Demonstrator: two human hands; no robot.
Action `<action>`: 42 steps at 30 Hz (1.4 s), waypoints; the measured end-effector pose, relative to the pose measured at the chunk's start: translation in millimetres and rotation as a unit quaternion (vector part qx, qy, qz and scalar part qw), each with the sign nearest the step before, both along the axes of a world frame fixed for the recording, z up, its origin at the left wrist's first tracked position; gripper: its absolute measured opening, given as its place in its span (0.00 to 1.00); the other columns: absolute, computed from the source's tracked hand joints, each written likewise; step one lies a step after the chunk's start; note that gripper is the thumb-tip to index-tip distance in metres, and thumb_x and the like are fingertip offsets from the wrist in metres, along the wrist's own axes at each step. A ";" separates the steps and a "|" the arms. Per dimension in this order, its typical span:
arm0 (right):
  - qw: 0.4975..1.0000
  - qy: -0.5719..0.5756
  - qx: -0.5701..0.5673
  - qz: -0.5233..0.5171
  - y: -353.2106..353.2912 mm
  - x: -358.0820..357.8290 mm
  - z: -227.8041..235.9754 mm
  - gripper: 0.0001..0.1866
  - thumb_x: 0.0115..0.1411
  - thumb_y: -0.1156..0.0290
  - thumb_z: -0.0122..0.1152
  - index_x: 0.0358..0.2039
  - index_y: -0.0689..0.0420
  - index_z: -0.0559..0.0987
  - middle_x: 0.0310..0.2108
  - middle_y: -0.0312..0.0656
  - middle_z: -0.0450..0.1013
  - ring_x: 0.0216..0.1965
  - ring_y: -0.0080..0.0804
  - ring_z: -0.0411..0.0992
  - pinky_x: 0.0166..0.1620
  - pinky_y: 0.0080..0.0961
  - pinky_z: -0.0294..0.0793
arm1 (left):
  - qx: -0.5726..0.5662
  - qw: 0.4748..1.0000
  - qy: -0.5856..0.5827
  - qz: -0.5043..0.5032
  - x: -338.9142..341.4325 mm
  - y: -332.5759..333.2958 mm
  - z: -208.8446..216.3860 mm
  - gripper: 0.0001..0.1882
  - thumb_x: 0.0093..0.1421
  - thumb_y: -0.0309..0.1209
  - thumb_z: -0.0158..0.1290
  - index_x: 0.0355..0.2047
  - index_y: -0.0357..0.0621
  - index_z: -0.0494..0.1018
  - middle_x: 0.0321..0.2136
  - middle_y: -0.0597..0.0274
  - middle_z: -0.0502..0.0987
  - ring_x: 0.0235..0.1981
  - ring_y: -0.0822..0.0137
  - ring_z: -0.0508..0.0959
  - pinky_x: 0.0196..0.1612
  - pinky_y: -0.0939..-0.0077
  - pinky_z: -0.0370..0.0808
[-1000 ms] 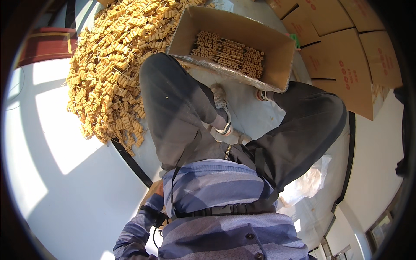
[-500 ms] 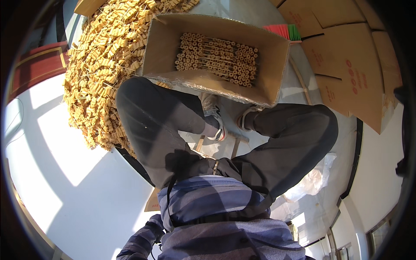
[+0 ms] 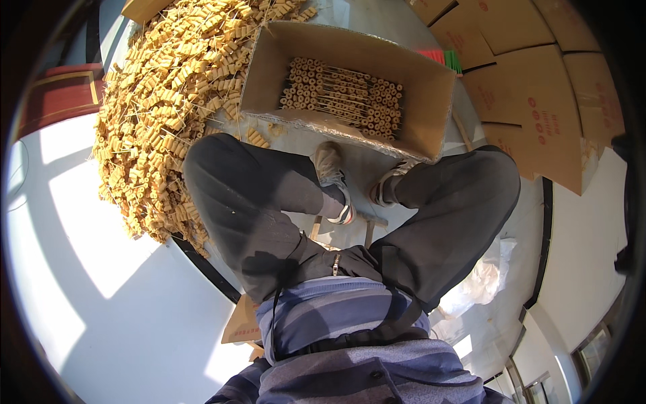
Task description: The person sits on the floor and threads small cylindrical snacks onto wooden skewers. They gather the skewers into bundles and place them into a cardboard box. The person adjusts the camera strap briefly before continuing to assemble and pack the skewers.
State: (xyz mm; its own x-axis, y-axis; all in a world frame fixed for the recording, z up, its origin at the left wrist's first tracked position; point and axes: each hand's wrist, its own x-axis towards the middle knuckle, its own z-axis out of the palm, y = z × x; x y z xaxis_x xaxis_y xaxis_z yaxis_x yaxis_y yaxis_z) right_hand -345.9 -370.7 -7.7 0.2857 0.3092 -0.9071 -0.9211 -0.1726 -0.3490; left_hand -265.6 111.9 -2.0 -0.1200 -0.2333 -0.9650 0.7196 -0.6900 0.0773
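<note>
Neither of my hands shows; only my left sleeve [image 3: 237, 386] comes in at the lower edge. Ahead of my feet stands an open cardboard carton [image 3: 350, 48]. Inside it, skewers [image 3: 346, 94] of yellow-brown tube-shaped pieces lie in packed rows, with ring-like ends outward on both sides and thin sticks across the middle. Left of the carton, a large loose heap of similar yellow skewers [image 3: 161, 128] spreads toward my left knee [image 3: 219, 158]. A few loose pieces [image 3: 257, 138] lie between carton and knee.
Flattened cardboard sheets [image 3: 531, 87] lie at the far right. Red and green bristles [image 3: 449, 60] show beside the carton. A clear plastic bag [image 3: 481, 283] rests right of my right leg [image 3: 451, 229]. A dark red panel [image 3: 64, 99] stands far left; a cardboard piece [image 3: 242, 322] lies near my left hip.
My left sleeve has dropped lower and mostly left the picture. The view has shifted slightly, so the carton appears a little farther right. The skewers in it look the same.
</note>
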 end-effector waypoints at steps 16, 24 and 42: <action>0.998 -0.060 0.010 0.025 27.5 -5.4 29.5 0.29 0.62 0.58 0.65 0.61 0.58 0.73 0.59 0.47 0.73 0.59 0.43 0.69 0.64 0.37 0.65 | -0.098 0.991 0.049 -0.082 22.9 64.2 -3.0 0.23 0.61 0.37 0.61 0.54 0.42 0.75 0.50 0.51 0.79 0.51 0.55 0.78 0.56 0.64 0.73; 0.997 -0.065 0.034 0.031 22.0 0.8 36.5 0.30 0.62 0.58 0.66 0.61 0.58 0.72 0.60 0.48 0.73 0.60 0.43 0.69 0.65 0.37 0.64 | -0.081 0.993 0.061 -0.053 -23.4 58.6 12.6 0.22 0.61 0.37 0.61 0.54 0.42 0.75 0.51 0.52 0.79 0.52 0.56 0.78 0.56 0.65 0.72; 0.955 -0.166 0.162 0.186 -27.3 0.5 -25.9 0.26 0.62 0.58 0.66 0.56 0.59 0.77 0.52 0.51 0.77 0.52 0.43 0.75 0.57 0.35 0.71 | -0.145 0.982 0.069 -0.103 -8.3 47.6 14.1 0.22 0.63 0.37 0.60 0.55 0.43 0.75 0.52 0.55 0.79 0.53 0.58 0.77 0.57 0.66 0.72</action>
